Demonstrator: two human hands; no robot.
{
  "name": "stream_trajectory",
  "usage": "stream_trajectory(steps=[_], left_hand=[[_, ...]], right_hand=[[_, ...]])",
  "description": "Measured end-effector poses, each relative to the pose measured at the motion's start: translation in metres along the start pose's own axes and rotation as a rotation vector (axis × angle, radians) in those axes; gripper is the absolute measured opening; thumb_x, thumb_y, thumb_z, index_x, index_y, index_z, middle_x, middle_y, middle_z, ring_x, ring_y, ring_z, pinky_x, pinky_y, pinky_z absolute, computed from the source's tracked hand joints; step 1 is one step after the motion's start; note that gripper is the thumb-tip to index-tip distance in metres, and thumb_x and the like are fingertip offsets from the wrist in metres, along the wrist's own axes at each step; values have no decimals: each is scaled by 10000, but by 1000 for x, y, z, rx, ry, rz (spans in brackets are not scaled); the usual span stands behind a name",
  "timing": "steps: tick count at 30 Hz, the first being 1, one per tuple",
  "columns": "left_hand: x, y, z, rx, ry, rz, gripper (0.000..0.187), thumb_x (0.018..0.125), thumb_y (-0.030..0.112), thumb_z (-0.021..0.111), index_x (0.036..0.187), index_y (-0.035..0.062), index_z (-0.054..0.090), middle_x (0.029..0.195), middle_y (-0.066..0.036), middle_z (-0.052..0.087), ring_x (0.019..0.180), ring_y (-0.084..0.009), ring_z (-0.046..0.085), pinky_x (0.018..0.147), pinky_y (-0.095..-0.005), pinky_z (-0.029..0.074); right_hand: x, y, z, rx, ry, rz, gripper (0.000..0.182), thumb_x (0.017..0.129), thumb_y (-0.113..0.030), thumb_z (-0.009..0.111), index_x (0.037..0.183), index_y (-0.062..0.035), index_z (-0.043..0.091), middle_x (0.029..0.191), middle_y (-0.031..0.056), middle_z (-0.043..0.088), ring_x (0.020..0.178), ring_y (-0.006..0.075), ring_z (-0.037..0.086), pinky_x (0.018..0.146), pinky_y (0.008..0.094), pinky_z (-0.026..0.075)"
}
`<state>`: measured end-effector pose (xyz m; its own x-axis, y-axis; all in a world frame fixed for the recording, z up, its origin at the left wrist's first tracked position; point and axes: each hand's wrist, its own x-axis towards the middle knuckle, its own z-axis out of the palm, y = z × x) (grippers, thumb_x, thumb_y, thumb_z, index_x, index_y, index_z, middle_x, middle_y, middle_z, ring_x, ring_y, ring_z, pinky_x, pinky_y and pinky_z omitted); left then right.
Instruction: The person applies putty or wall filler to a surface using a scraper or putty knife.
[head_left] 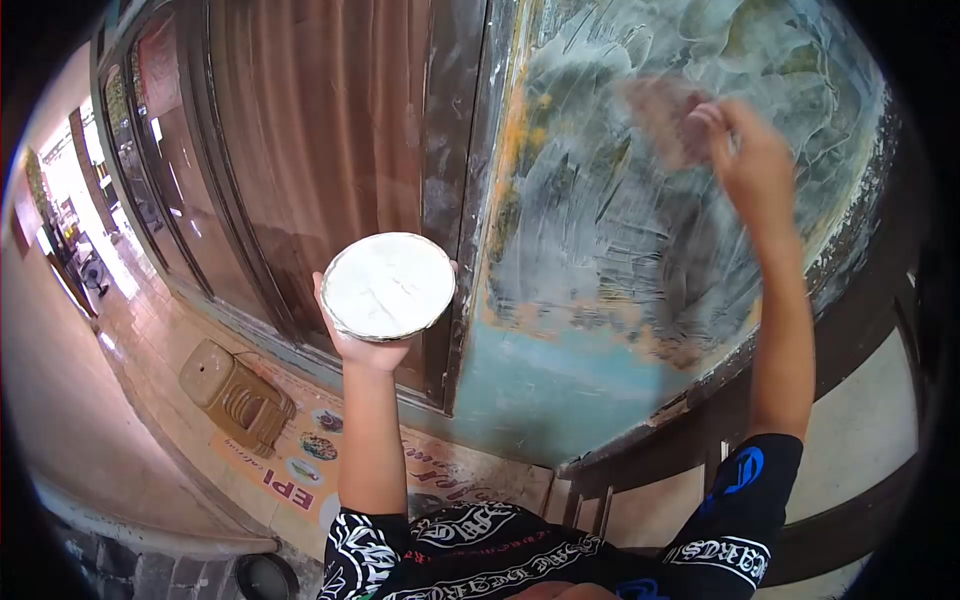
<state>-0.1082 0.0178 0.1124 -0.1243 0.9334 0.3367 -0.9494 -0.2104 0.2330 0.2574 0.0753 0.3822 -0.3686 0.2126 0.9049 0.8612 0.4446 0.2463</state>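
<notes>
On the upturned palm and fingers of my left hand (366,345) rests a round plate (390,285) whose top is coated with white putty. My right hand (745,150) is raised at the upper right, fingers pinched on a flat brownish putty spreader (665,115). Motion smears the spreader, so its edges are unclear. It overlaps the wall panel (620,200), which carries streaky grey-white putty over a dark and green surface. Orange-brown patches show along the panel's left and lower borders, with bare turquoise paint (550,380) beneath.
Left of the panel is a dark-framed glass window (320,130) with a brown curtain behind it. A brown plastic stool (235,390) stands on a printed banner (290,475) on the floor. Dark wooden railing (850,495) curves at the lower right. A black round container (265,577) sits at the bottom left.
</notes>
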Motion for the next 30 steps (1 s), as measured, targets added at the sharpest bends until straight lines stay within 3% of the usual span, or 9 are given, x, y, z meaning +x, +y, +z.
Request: stream_trajectory(steps=[5, 8, 12, 17, 20, 21, 22, 25, 30], left_hand=[[0, -8, -4, -31, -23, -20, 815, 925, 725, 395, 1436, 96, 488, 1466, -121, 509, 1329, -369, 491, 1112, -546, 396], [2, -13, -1, -31, -21, -23, 825, 924, 727, 393, 1439, 88, 483, 1470, -133, 503, 1332, -375, 486, 1118, -543, 390], [6, -14, 12, -24, -36, -27, 841, 920, 732, 393, 1442, 78, 474, 1477, -150, 491, 1339, -396, 474, 1128, -557, 372], [9, -14, 25, 2, -87, -36, 860, 909, 737, 406, 1454, 74, 456, 1491, -162, 472, 1340, -419, 465, 1138, -580, 352], [13, -17, 23, -7, -55, -10, 857, 907, 736, 412, 1450, 74, 465, 1482, -154, 486, 1346, -406, 464, 1140, -574, 352], [13, -19, 20, -11, -32, 0, 855, 908, 735, 412, 1448, 75, 468, 1480, -148, 491, 1349, -397, 463, 1141, -571, 352], [14, -21, 18, -2, -6, 4, 849, 913, 732, 409, 1448, 77, 470, 1481, -135, 493, 1352, -378, 467, 1137, -559, 363], [14, -33, 19, 8, -22, 11, 833, 916, 729, 407, 1445, 91, 478, 1474, -123, 503, 1337, -369, 485, 1127, -549, 378], [9, -48, 26, -35, 50, 10, 806, 918, 729, 400, 1429, 113, 501, 1445, -107, 529, 1302, -353, 518, 1093, -543, 416]], right_hand=[[-144, -66, 98, 43, -806, -294, 153, 851, -253, 653, 932, -125, 667, 935, 77, 691, 923, 265, 681, 665, 458, 543], [-157, -70, 114, -60, -759, -436, 128, 884, -265, 613, 855, -142, 638, 906, 57, 680, 842, 272, 680, 635, 462, 535], [-24, -4, 71, -355, -380, -104, 156, 926, -293, 580, 969, -183, 682, 938, 66, 694, 902, 297, 680, 727, 455, 536], [84, 96, -38, -90, 218, 246, 309, 1020, -346, 531, 1141, -94, 664, 918, 123, 707, 808, 306, 696, 693, 395, 512], [44, 44, -40, 86, 64, 225, 228, 987, -267, 583, 1080, -78, 671, 1006, 102, 733, 813, 308, 693, 695, 352, 531], [16, 35, -11, 411, -5, 7, 190, 962, -245, 627, 1055, -88, 677, 986, 88, 725, 814, 292, 684, 704, 371, 535], [-18, 13, 11, -39, -76, -305, 175, 934, -272, 649, 1014, -119, 679, 971, 68, 714, 864, 273, 687, 713, 392, 538], [-120, -31, 76, -100, -789, -409, 114, 868, -239, 615, 938, -168, 671, 926, 27, 699, 905, 247, 690, 645, 422, 544], [-67, 18, 74, -290, -481, -394, 99, 845, -238, 616, 901, -161, 645, 951, 0, 699, 936, 223, 685, 656, 412, 546]])
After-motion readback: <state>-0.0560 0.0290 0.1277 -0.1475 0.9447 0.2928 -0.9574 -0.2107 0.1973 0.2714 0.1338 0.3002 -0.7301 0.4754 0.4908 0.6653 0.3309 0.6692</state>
